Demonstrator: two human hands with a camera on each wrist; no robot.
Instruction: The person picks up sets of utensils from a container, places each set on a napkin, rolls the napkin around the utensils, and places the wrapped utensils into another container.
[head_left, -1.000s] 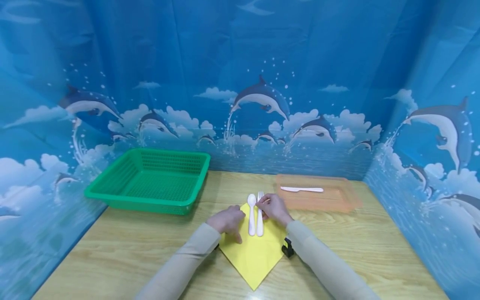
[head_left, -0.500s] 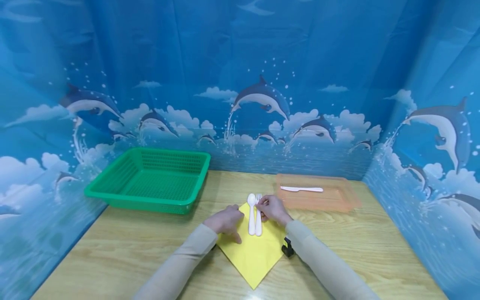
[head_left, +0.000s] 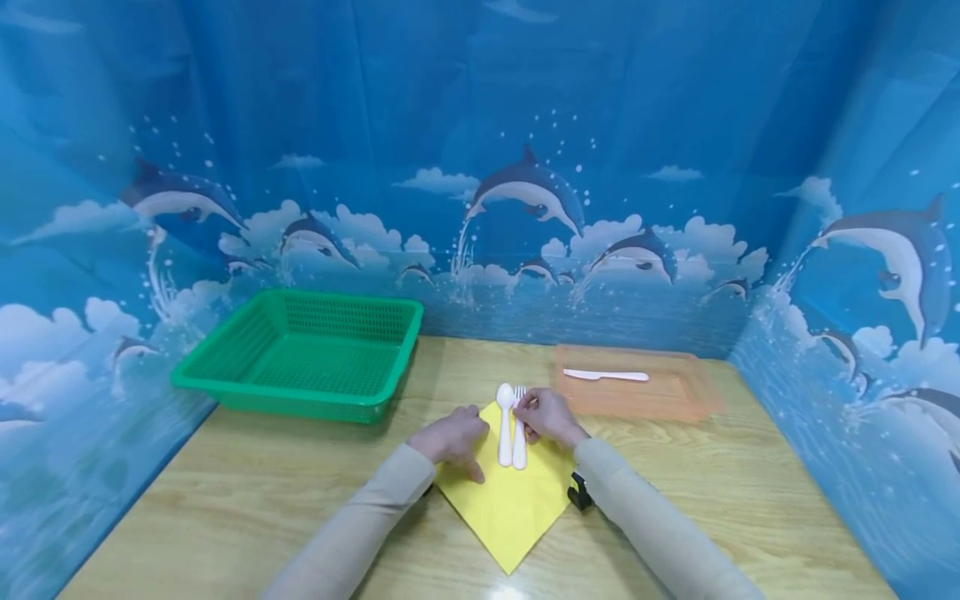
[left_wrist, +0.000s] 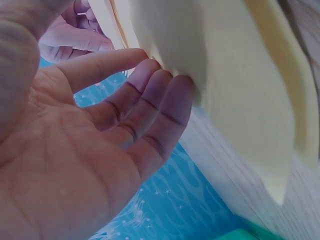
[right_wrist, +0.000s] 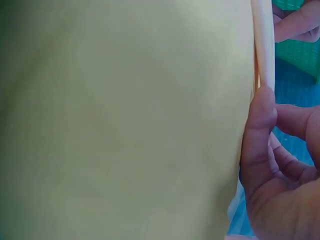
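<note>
While pinching the fork (head_left: 519, 450) close below its tines with the right hand (head_left: 552, 417), resting the left hand (head_left: 453, 437) at the yellow napkin's (head_left: 510, 521) 10 o'clock edge. Taking the napkin's middle as clock centre, with 6 o'clock toward the person: reaching in with the right from about 1 o'clock, thumb and forefinger brought together on the white plastic. Grasping nothing with the left, fingers loosely extended and, judging by the left wrist view, tips against the napkin.

Laid out so far: spoon (head_left: 504, 433) and fork, side by side on the napkin, heads running past its far edge toward 12 o'clock, handles toward 6, fork on the 3 o'clock side. Very close together at the handles; impossible to say for certain if touching. Probably at the lining-up stage, with the spoon placed and the fork not yet let go.

Left over, as far as can be judged: the knife (head_left: 606, 377), lying in the translucent orange tray (head_left: 652, 406) out at 2 o'clock, blade toward 9 o'clock, handle toward 3. Also in sight: the green basket (head_left: 277, 391), out at 10 o'clock, well apart from the napkin on the wooden table (head_left: 225, 500).
</note>
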